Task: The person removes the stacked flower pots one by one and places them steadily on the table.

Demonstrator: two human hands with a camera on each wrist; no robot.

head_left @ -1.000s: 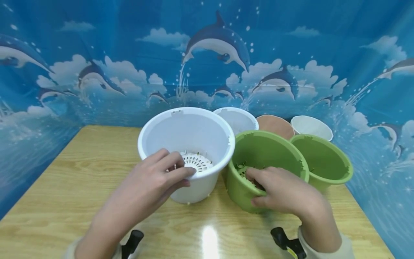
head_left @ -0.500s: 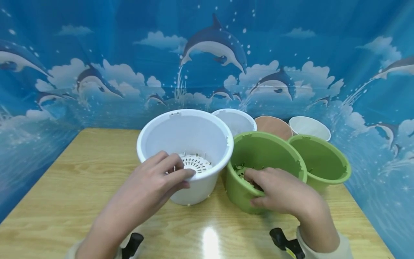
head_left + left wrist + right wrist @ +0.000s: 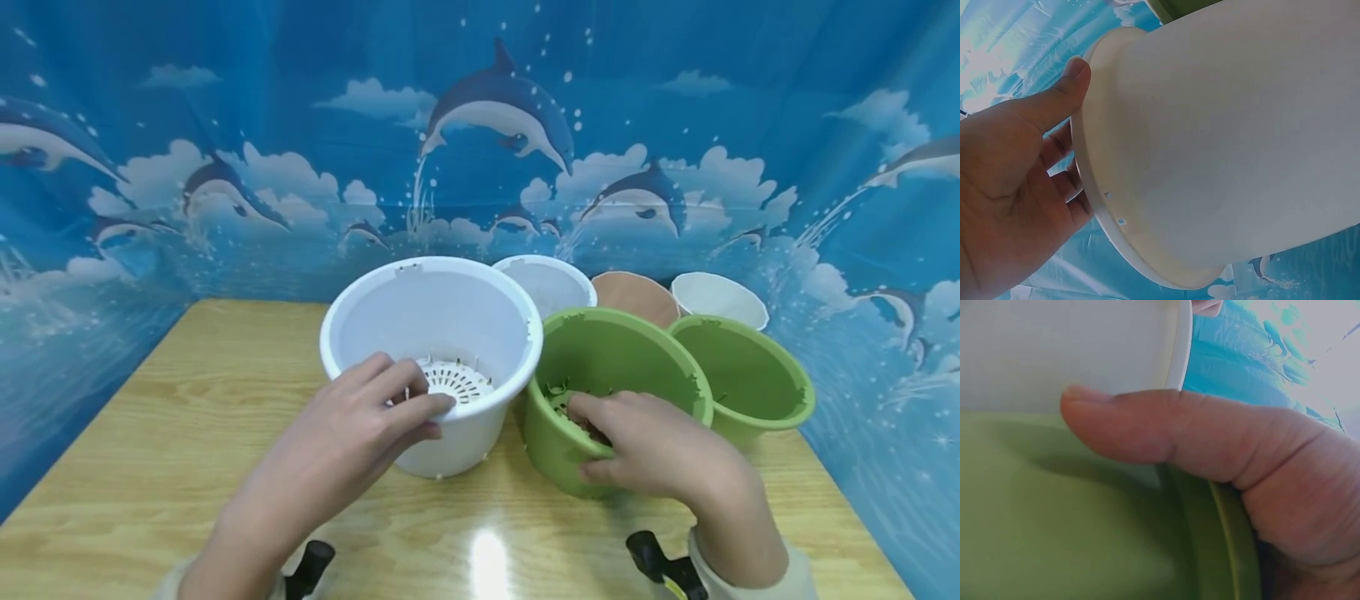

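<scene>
The large white flowerpot stands upright on the wooden table, with a slotted disc at its bottom. My left hand grips its near rim; in the left wrist view the thumb lies at the rim's outer edge and the fingers reach behind it. To the right stands a large green flowerpot. Over its near rim, my right hand holds on with fingers inside and thumb against the outer wall. The inside fingertips are partly hidden.
A smaller green pot stands right of the large green one. Behind are a smaller white pot, a terracotta-coloured pot and a white wavy-edged pot. A blue dolphin curtain hangs behind the wooden table.
</scene>
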